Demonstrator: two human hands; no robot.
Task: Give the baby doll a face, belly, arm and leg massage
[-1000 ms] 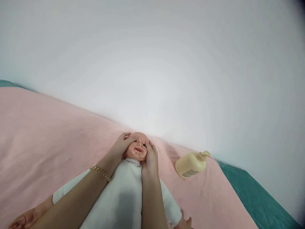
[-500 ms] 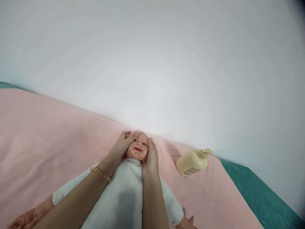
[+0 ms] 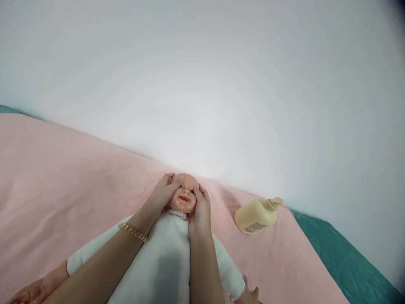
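A baby doll [image 3: 172,238] with a white cloth body lies on its back, its head [image 3: 182,204] away from me. My left hand [image 3: 163,193] cups one side of that head, thumb resting on the brow by the eye. On the other side my right hand [image 3: 203,204] is wrapped around the cheek and temple, its thumb beside the other eye. Both palms press against the head. A gold bracelet [image 3: 133,231] circles my left wrist. My forearms lie over the doll's body and partly cover it.
To the right, a pale yellow pump bottle [image 3: 255,217] stands on the pink sheet [image 3: 79,177]. Teal bedding [image 3: 341,249] shows past the sheet's right edge. A white wall [image 3: 202,84] rises just behind the doll's head.
My right thumb has moved inward onto the face beside the eye. My left thumb has shifted slightly down on the brow. The doll and bottle stay in place.
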